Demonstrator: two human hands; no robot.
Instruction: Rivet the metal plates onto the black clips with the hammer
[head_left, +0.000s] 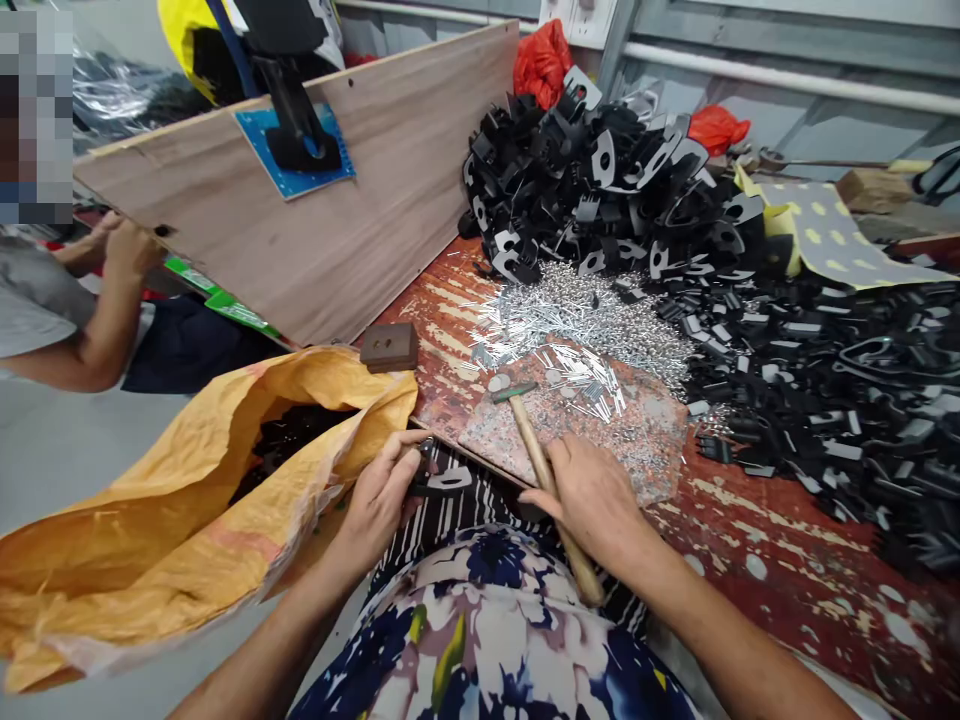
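My left hand [381,490] is closed, its thumb and fingers pinching a black plastic clip [444,482] just off the near edge of the workbench. Part of the clip is hidden by the fingers. My right hand [596,492] is wrapped round the wooden handle of a hammer [531,435]. The small metal hammer head rests over a speckled stone slab [637,430]. Thin metal pins [589,375] lie loose on the slab, just beyond the hammer. Behind them spreads a heap of small metal springs [637,335].
An open yellow sack [187,420] with dark pieces inside stands at left. A brown block [388,347] sits at the bench corner. Black plastic parts [825,370] are heaped right and behind. A wooden board [397,160] walls off the left; beyond it sits another person [82,300].
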